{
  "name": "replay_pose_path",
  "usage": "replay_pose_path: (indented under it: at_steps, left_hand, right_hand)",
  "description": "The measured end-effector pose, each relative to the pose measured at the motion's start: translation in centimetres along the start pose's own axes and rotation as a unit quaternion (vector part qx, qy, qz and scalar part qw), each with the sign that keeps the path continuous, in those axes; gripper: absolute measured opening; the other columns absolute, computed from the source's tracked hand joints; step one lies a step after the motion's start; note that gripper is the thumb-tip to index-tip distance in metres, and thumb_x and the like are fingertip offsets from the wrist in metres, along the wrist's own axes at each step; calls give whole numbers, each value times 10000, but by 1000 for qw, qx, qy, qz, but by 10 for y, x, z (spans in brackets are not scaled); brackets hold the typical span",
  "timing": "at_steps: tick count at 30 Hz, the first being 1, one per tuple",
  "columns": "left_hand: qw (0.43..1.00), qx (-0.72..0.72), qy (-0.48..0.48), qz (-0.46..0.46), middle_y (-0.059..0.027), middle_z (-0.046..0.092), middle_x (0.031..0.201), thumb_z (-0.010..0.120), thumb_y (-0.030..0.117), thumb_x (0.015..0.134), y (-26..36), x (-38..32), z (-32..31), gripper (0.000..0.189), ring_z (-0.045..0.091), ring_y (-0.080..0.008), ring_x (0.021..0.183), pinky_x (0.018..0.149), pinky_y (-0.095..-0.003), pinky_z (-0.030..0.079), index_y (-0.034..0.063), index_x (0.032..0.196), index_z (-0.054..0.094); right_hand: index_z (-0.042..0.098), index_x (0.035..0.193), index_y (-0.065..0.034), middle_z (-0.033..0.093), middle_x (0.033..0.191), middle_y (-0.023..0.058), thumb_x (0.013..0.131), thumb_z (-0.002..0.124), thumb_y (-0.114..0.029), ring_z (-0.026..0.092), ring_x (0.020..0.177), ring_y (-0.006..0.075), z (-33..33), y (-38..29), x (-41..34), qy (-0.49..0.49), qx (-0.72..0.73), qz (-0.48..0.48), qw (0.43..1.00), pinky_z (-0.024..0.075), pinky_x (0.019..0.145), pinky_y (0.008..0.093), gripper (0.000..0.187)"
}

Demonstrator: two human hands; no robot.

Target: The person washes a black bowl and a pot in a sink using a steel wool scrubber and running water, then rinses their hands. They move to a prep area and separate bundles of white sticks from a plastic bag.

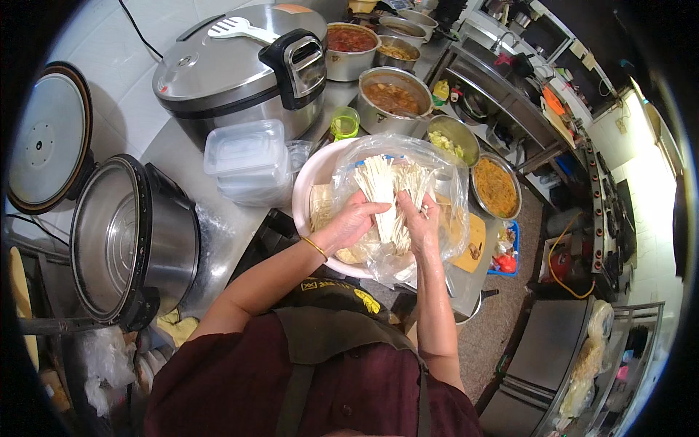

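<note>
Enoki mushrooms are split into two bunches between my hands. My left hand grips the left bunch, its thumb lying across the stems. Around the right bunch the fingers of my right hand are closed. Both bunches are above a clear plastic bag that lies open over a large pale basin. At the basin's left side, under the bag's edge, there is some light tan food that I cannot identify exactly.
Behind the basin stand a large rice cooker, stacked clear plastic containers, a green cup and a pot of brown stew. To the right are a bowl of chopped greens, a bowl of shredded orange food and a cutting board.
</note>
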State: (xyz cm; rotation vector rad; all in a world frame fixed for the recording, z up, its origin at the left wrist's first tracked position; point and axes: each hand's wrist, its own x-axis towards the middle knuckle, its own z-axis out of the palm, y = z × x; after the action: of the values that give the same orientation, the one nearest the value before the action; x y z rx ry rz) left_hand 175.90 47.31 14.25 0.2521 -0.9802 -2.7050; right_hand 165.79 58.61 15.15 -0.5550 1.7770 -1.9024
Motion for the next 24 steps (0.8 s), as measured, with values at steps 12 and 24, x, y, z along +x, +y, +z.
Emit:
replay_pose_path:
  at_steps: [12, 24]
  left_hand:
    - [998, -34, 48, 11, -96, 595, 1152, 548, -10, 886, 9, 18, -10, 389, 595, -203, 1055, 944, -365, 475, 13, 1267, 476]
    - [999, 38, 25, 20, -68, 557, 1250, 547, 1, 891, 0, 12, -2, 416, 528, -163, 1165, 975, -319, 425, 42, 1295, 455]
  right_hand:
    - [532, 1106, -49, 604, 854, -8, 927, 606, -229, 567, 727, 67, -45, -18, 9, 94, 125, 89, 984, 457, 611, 222, 265]
    - [679, 1002, -54, 655, 771, -34, 865, 691, -134, 510, 584, 14, 12, 7, 9, 55, 48, 12, 997, 356, 495, 185, 159]
